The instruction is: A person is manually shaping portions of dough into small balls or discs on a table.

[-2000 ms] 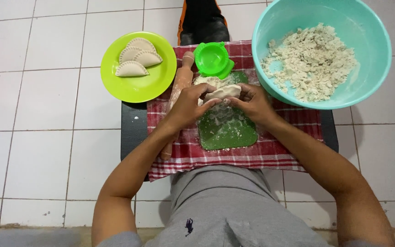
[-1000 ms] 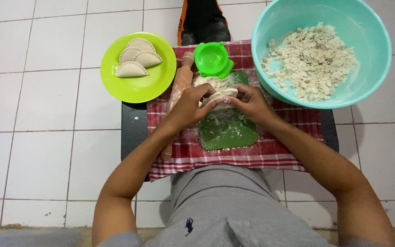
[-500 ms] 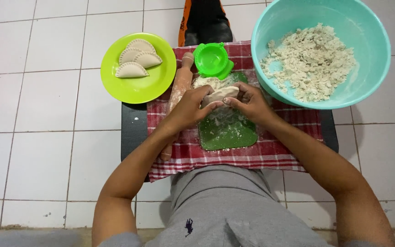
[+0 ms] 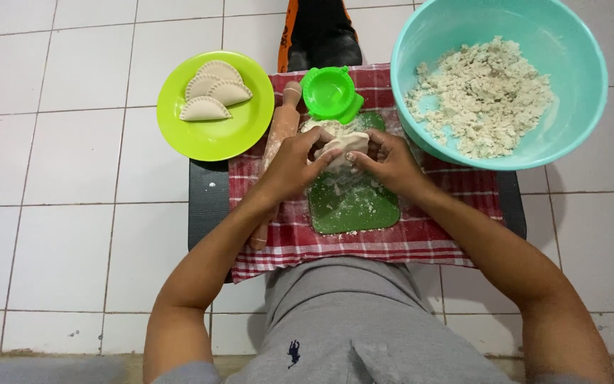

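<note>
My left hand (image 4: 289,167) and my right hand (image 4: 392,163) both pinch a pale lump of dough (image 4: 340,145) above a floured green mat (image 4: 353,206). More dough lies on the mat just behind it. A green round dumpling press (image 4: 330,92) stands at the mat's far end. A wooden rolling pin (image 4: 278,139) lies slanted under my left hand on the red checked cloth (image 4: 364,245).
A lime green plate (image 4: 214,128) with three folded dumplings (image 4: 211,91) sits at the left on the tiled floor. A large teal bowl (image 4: 577,107) of crumbly white filling (image 4: 481,96) stands at the right. A dark low board (image 4: 207,206) lies under the cloth.
My fingers keep working the dough lump between them; the hands have barely shifted. Nothing else has moved.
</note>
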